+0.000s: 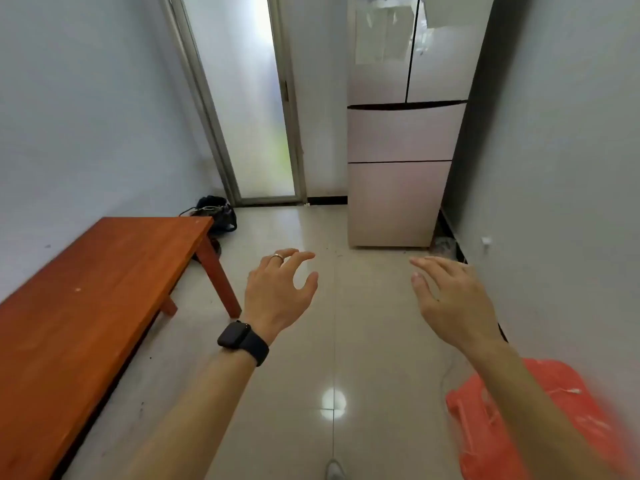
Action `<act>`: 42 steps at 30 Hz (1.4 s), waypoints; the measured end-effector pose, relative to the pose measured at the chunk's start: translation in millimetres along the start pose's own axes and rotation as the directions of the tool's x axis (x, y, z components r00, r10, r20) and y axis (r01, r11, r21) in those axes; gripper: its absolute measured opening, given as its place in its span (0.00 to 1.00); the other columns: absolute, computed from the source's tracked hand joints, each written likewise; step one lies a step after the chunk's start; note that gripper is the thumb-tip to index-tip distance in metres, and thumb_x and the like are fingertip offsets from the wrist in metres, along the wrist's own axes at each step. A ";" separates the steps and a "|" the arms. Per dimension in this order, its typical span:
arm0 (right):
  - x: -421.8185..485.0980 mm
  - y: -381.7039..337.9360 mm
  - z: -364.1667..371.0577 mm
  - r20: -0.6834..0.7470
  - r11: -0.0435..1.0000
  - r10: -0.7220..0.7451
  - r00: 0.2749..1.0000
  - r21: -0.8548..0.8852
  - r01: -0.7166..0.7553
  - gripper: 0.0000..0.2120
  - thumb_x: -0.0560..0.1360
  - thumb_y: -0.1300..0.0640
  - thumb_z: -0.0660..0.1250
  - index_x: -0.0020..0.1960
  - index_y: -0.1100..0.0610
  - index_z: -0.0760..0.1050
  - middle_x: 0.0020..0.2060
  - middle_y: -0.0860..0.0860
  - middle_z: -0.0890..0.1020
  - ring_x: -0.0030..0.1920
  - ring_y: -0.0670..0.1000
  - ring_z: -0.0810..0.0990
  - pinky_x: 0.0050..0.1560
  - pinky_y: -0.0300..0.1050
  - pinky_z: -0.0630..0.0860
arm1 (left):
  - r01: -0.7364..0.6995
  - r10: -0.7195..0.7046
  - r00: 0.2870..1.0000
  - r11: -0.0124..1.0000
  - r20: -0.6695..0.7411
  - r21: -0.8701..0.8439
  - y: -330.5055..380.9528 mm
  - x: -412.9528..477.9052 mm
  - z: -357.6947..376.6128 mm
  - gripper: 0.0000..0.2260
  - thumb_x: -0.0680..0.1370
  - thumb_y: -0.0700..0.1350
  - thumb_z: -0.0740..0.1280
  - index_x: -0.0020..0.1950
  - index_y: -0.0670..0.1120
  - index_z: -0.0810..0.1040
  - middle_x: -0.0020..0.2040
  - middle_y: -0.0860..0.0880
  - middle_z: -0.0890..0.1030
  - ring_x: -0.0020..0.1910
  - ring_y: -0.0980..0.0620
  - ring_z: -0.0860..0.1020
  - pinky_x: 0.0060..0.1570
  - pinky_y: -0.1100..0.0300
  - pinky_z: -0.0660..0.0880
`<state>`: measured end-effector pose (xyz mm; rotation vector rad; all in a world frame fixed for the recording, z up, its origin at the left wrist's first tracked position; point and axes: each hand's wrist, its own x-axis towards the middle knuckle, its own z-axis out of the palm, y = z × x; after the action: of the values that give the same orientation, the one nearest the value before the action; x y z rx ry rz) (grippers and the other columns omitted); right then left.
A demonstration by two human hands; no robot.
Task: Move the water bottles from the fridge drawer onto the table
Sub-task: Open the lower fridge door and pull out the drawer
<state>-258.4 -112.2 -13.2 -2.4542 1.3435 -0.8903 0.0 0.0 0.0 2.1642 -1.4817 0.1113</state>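
Note:
A tall pale pink fridge stands against the far wall, its upper doors and both lower drawers closed. No water bottles are visible. A low reddish-brown wooden table runs along the left wall. My left hand, with a ring and a black watch on the wrist, is held out over the floor, fingers apart and empty. My right hand is also stretched forward, open and holding nothing. Both hands are well short of the fridge.
A frosted glass door is left of the fridge. A black bag lies on the floor in the far corner behind the table. An orange plastic bag sits at the lower right. Glossy floor tiles stretch to the fridge.

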 end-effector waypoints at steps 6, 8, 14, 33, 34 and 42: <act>117.6 54.4 51.2 0.056 0.996 0.077 0.995 -0.045 -0.075 0.17 0.81 0.48 0.61 0.68 0.49 0.77 0.64 0.48 0.79 0.66 0.50 0.71 0.68 0.48 0.67 | 0.002 -0.002 0.997 1.000 0.077 -0.003 -14.5 134.4 76.5 0.18 0.80 0.58 0.63 0.70 0.59 0.73 0.69 0.54 0.74 0.69 0.51 0.70 0.65 0.50 0.69; 159.7 73.7 63.0 0.073 0.994 0.098 0.992 -0.064 -0.093 0.17 0.81 0.50 0.62 0.68 0.49 0.77 0.64 0.48 0.79 0.66 0.50 0.71 0.68 0.47 0.66 | 0.011 -0.009 0.995 1.000 0.099 -0.019 -14.9 185.6 99.9 0.18 0.80 0.58 0.63 0.70 0.60 0.74 0.69 0.54 0.74 0.69 0.51 0.70 0.65 0.50 0.69; 282.2 129.3 93.6 0.073 0.991 0.115 0.991 -0.079 -0.109 0.19 0.81 0.46 0.58 0.67 0.50 0.78 0.64 0.48 0.79 0.66 0.51 0.73 0.68 0.47 0.66 | 0.005 0.003 0.989 0.999 0.150 -0.049 -3.5 329.9 161.8 0.17 0.80 0.58 0.63 0.69 0.60 0.75 0.69 0.54 0.75 0.69 0.50 0.70 0.65 0.50 0.68; 687.6 308.1 194.2 0.129 0.993 0.115 0.985 -0.025 -0.113 0.20 0.81 0.46 0.59 0.72 0.46 0.72 0.70 0.45 0.74 0.72 0.49 0.66 0.71 0.47 0.63 | 0.084 -0.074 0.987 0.994 0.142 -0.065 24.6 724.0 344.8 0.17 0.81 0.58 0.61 0.70 0.60 0.73 0.69 0.53 0.74 0.69 0.50 0.71 0.66 0.50 0.70; 710.8 310.9 201.8 0.134 0.994 0.105 0.985 -0.023 -0.103 0.20 0.81 0.46 0.59 0.72 0.46 0.72 0.70 0.45 0.74 0.72 0.49 0.66 0.72 0.47 0.63 | 0.094 -0.085 0.988 0.993 0.132 -0.064 19.1 742.2 349.0 0.17 0.81 0.58 0.61 0.70 0.60 0.73 0.69 0.53 0.75 0.69 0.50 0.71 0.66 0.49 0.70; 891.4 305.0 289.2 0.145 0.999 0.022 0.989 -0.036 -0.017 0.20 0.82 0.44 0.57 0.72 0.45 0.71 0.72 0.44 0.71 0.73 0.47 0.63 0.72 0.50 0.64 | 0.173 -0.160 0.983 0.972 0.090 -0.160 -56.2 910.6 390.3 0.18 0.80 0.59 0.62 0.70 0.60 0.73 0.69 0.54 0.74 0.69 0.51 0.70 0.66 0.51 0.70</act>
<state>61.5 -1044.3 -15.5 -2.4729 1.3403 -0.6745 332.0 -934.0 -45.1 2.1653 -1.2926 -0.1519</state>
